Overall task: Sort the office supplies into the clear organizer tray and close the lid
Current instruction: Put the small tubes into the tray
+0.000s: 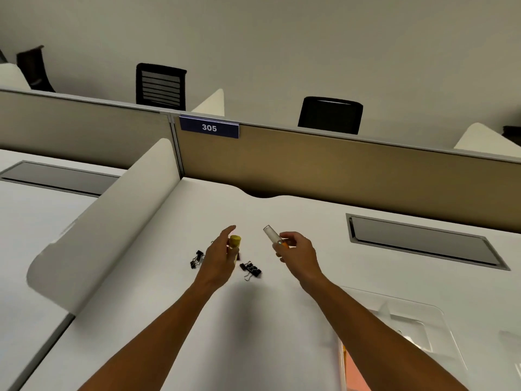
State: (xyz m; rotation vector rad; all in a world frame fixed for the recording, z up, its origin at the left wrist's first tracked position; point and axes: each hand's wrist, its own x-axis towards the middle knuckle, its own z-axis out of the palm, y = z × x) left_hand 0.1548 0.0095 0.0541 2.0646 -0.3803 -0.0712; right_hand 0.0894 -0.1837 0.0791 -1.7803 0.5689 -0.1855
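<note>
My left hand (218,258) is closed around a small stick with a yellow cap (234,240), held just above the white desk (174,306). My right hand (296,252) grips a highlighter with a clear cap (271,234) and an orange body, its cap pointing up and left. Black binder clips lie on the desk: one group (196,258) left of my left hand, another (250,270) between my two wrists. The clear organizer tray (439,314) sits at the lower right with its lid open; something orange (356,371) shows at its near left edge.
A curved white divider (112,221) stands along the desk's left side. A tan partition with a "305" sign (209,127) closes off the back. A grey cable hatch (423,239) is set into the desk at the right. Black chairs stand beyond the partition.
</note>
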